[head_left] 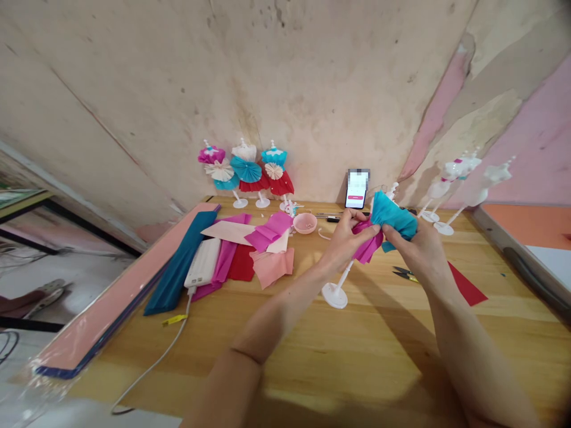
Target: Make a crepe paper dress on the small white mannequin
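Observation:
My left hand (pixel 345 242) and my right hand (pixel 408 249) meet above a wooden table (pixel 285 333), holding a small white dress-form stand tilted across the space between them. Its round base (pixel 334 295) hangs just above the tabletop, and its upper body is mostly hidden. My left hand pinches gathered magenta crepe paper (pixel 368 241) against the stand. My right hand grips a bunched piece of teal crepe paper (pixel 394 215) around the stand's upper part. A pair of scissors (pixel 405 274) lies on the table below my right hand.
Several finished paper dresses on stands (pixel 245 169) stand at the back, beside a propped phone (pixel 355 189). To the left lie paper sheets (pixel 267 235), a white power bank (pixel 203 263), and a pink bowl (pixel 305 223). White stands (pixel 452 190) stand at the right, near a red paper piece (pixel 466 285).

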`<state>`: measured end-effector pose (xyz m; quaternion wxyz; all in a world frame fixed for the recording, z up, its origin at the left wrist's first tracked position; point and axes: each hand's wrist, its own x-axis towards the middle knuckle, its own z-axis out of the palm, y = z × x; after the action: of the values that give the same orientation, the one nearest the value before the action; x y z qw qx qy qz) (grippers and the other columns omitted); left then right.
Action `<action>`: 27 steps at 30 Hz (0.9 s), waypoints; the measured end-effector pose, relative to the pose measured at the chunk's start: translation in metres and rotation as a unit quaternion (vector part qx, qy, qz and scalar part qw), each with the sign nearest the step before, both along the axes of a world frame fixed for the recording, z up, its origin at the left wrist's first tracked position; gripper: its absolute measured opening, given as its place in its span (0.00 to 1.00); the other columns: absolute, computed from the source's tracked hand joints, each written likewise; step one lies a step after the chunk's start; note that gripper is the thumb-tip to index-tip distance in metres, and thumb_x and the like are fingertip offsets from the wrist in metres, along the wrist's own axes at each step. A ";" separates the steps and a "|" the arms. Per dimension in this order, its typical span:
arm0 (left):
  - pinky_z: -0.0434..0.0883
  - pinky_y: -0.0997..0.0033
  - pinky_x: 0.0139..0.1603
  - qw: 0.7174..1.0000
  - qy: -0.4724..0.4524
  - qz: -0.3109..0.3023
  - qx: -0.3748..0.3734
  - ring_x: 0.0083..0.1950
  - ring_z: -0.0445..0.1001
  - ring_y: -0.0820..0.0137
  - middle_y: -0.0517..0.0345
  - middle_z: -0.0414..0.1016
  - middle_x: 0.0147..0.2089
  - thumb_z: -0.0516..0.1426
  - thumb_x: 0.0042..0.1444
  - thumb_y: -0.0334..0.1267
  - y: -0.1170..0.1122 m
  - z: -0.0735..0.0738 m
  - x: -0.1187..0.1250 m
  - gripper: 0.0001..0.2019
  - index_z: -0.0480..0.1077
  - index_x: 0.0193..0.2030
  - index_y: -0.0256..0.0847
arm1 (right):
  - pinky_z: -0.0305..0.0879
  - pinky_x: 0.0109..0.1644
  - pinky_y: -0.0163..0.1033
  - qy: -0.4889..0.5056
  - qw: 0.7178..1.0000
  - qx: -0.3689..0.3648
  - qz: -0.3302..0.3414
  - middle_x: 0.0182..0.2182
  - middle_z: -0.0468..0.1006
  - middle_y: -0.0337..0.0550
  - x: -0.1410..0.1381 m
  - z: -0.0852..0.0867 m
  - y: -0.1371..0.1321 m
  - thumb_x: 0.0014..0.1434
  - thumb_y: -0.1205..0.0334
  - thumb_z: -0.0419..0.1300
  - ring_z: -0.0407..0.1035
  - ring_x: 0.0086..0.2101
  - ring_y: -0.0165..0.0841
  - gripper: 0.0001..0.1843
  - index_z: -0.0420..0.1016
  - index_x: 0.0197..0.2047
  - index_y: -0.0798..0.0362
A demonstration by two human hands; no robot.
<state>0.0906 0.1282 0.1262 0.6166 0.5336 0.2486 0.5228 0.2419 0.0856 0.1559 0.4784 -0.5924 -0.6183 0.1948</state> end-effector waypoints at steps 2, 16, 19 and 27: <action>0.69 0.73 0.43 1.000 0.005 -0.011 0.020 0.42 0.71 0.73 0.59 0.69 0.42 0.65 0.52 0.45 0.001 0.000 -0.001 0.19 0.60 0.42 0.42 | 0.72 0.32 0.41 -0.007 1.000 0.001 -0.006 0.27 0.81 0.41 0.000 0.000 0.000 0.58 0.51 0.61 0.75 0.26 0.37 0.12 0.75 0.36 0.51; 0.69 0.70 0.49 0.988 0.078 0.030 0.130 0.47 0.73 0.71 0.54 0.71 0.47 0.62 0.56 0.42 0.005 -0.001 -0.004 0.17 0.58 0.46 0.42 | 0.71 0.31 0.41 -0.004 1.000 -0.003 -0.012 0.24 0.80 0.40 0.000 0.003 -0.002 0.57 0.50 0.62 0.75 0.25 0.38 0.12 0.75 0.34 0.51; 0.69 0.69 0.49 0.984 0.093 0.055 0.142 0.47 0.74 0.71 0.54 0.72 0.46 0.61 0.57 0.41 0.004 -0.002 -0.002 0.16 0.58 0.46 0.43 | 0.72 0.32 0.42 -0.015 1.000 -0.010 -0.016 0.24 0.80 0.40 0.000 0.003 -0.002 0.57 0.50 0.62 0.75 0.25 0.38 0.12 0.76 0.34 0.51; 0.70 0.70 0.48 0.982 0.115 0.085 0.127 0.45 0.74 0.71 0.56 0.73 0.45 0.59 0.59 0.39 0.003 -0.005 -0.001 0.13 0.58 0.46 0.44 | 0.74 0.35 0.44 -0.007 1.000 -0.009 -0.002 0.28 0.82 0.42 -0.002 0.000 -0.001 0.58 0.50 0.62 0.76 0.26 0.38 0.13 0.77 0.36 0.51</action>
<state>0.0900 0.1314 0.1214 0.4642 0.6408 0.2943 0.5359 0.2403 0.0843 0.1556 0.4693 -0.5992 -0.6186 0.1950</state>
